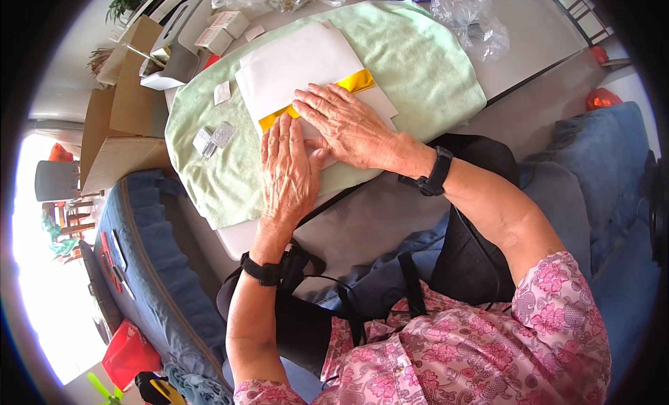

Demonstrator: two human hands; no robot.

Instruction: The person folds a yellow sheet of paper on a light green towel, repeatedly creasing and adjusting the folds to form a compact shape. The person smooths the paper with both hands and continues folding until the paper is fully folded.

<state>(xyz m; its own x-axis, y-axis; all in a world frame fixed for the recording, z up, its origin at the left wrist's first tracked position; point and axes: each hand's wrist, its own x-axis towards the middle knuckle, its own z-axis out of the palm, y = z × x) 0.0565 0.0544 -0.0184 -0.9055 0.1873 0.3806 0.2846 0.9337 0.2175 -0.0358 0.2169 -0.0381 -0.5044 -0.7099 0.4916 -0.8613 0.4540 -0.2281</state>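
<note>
Both of my hands lie flat over a strip of shiny yellow material (pixel 357 81) that crosses white paper sheets (pixel 300 60). My left hand (pixel 287 161) is stretched out, its fingertips at the strip's left part. Slanting in from the right, my right hand (pixel 348 126) has its fingers extended over the strip's middle. My thumbs come close together between the hands. The sheets rest on a pale green towel (pixel 418 57). Left of them on the towel are a small white paper piece (pixel 221 93) and several small silvery packets (pixel 212 139).
Small white boxes (pixel 221 32) and an open white box (pixel 171 64) stand at the table's far left, beside a cardboard box (pixel 129 126). Clear plastic bags (pixel 470 22) lie at the far edge. Blue padded seats (pixel 150 245) flank the table (pixel 536 39).
</note>
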